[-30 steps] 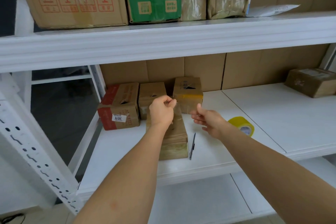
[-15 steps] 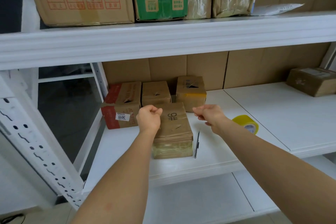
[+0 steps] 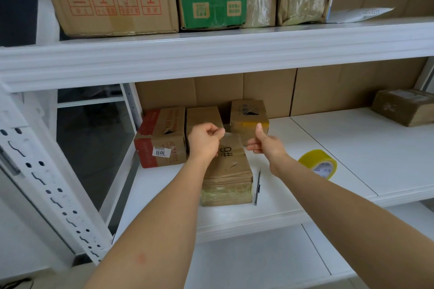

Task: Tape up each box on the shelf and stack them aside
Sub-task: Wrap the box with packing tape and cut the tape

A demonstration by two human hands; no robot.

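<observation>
Box marked #6: left hand pinching clear tape above it; right hand beside it, fingers curled, thumb up, grasp indeterminate; tape roll to its right.

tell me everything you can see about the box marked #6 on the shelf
The box marked #6 is a small brown cardboard carton, long and low, lying flat near the front of the white middle shelf, its length running front to back. Its top bears "#6" in black, upside down from this view, plus glossy clear tape; the near end face is wrapped in shiny tape too. The left hand hovers over its far left corner, pinching what looks like clear tape. A dark pen-like tool lies alongside on its right.
</observation>
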